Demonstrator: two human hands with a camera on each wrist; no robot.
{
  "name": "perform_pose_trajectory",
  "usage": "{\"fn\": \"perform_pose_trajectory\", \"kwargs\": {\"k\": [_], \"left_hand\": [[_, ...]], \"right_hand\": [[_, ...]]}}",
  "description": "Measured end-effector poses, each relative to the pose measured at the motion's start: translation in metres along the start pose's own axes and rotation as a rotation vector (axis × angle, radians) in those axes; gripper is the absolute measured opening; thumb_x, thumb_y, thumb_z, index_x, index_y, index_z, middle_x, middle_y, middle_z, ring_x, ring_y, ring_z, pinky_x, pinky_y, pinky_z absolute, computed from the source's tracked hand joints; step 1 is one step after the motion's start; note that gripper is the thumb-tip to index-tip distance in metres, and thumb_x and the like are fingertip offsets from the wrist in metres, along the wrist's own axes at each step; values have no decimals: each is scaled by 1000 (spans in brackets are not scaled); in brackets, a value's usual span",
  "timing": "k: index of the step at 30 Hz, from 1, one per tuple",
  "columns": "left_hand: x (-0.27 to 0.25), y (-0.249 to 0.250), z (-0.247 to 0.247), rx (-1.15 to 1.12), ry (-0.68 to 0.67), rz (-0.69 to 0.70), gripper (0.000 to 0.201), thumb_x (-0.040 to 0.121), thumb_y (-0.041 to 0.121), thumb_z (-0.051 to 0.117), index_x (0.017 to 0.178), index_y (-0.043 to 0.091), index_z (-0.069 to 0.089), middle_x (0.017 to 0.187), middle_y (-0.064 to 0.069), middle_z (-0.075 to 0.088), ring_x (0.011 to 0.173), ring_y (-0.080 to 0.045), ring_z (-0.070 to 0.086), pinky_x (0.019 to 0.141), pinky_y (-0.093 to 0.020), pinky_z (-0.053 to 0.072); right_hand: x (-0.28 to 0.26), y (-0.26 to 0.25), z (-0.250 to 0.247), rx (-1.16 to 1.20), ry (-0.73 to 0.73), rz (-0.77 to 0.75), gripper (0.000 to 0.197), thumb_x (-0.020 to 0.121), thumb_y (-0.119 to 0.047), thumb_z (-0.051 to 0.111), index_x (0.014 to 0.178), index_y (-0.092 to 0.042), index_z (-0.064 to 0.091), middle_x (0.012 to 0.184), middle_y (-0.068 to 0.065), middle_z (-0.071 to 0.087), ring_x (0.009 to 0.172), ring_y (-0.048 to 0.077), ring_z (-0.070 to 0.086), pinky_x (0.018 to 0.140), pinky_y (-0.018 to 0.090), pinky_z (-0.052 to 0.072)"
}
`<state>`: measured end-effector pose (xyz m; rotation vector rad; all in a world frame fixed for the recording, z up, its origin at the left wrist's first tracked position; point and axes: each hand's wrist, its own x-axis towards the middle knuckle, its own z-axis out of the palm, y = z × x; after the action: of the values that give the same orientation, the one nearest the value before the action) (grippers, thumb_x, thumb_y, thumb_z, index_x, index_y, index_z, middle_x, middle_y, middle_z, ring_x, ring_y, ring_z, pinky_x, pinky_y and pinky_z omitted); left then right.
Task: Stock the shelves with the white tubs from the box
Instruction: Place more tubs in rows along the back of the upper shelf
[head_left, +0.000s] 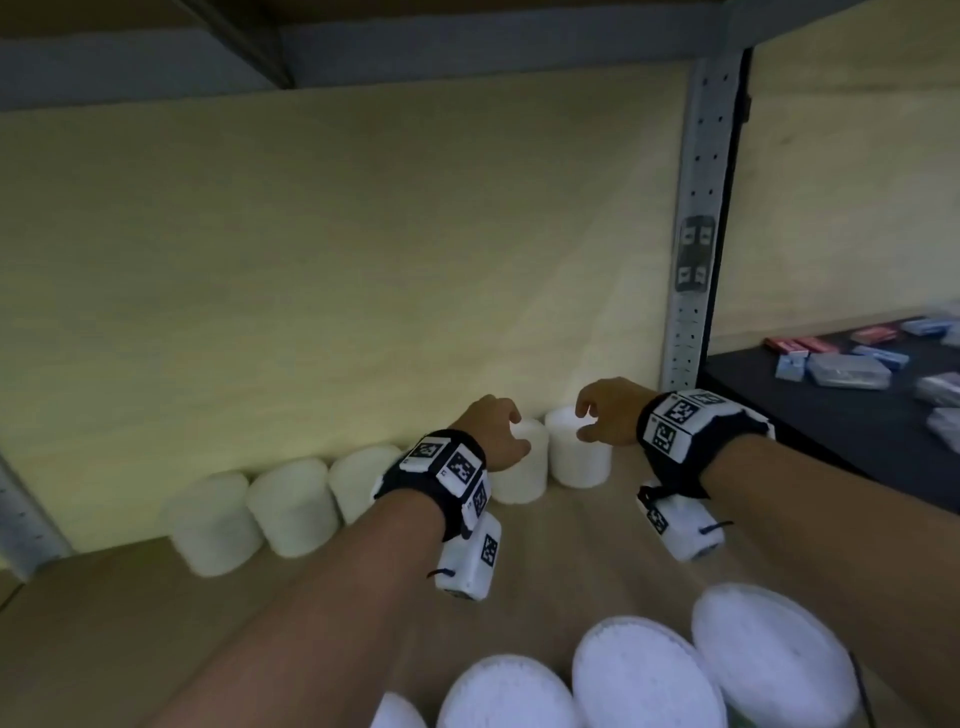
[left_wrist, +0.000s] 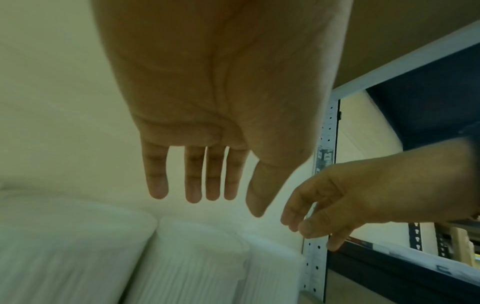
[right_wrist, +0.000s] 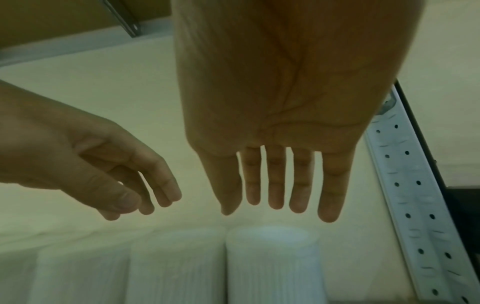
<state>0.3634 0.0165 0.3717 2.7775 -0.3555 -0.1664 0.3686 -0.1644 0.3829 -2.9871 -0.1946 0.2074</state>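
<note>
Currently both hands, left hand (head_left: 496, 434) and right hand (head_left: 608, 410), hover empty with fingers loose above the tubs (head_left: 579, 448) along the shelf's (head_left: 124, 618) back edge. Risk: a careless withdrawal could topple the row.

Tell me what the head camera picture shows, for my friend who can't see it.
Two empty hands, left hand and right hand, hover open above a row of white tubs standing along the back wall of a wooden shelf. More tubs sit nearest the camera.
</note>
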Motion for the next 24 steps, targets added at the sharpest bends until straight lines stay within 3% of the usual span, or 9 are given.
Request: {"fn": "perform_pose_trajectory", "kwargs": {"k": [11, 24], "left_hand": [[48, -9, 26, 97, -2, -15, 64, 88, 42, 60, 140, 8, 43, 143, -12, 41, 128, -29, 46, 104, -40, 43], [52, -13, 34, 101, 49, 2, 57, 88, 41, 60, 136, 11, 48, 138, -11, 42, 128, -29, 43, 106, -43, 40]], "right_hand": [[49, 9, 15, -87, -51, 23, 57, 94, -43, 52, 138, -9, 43, 145, 10, 41, 133, 26, 41, 109, 34, 34], [52, 9, 17, -129, -45, -6, 54, 93, -38, 55, 138, -9, 44, 144, 10, 40, 133, 26, 40, 108, 34, 33]]}}
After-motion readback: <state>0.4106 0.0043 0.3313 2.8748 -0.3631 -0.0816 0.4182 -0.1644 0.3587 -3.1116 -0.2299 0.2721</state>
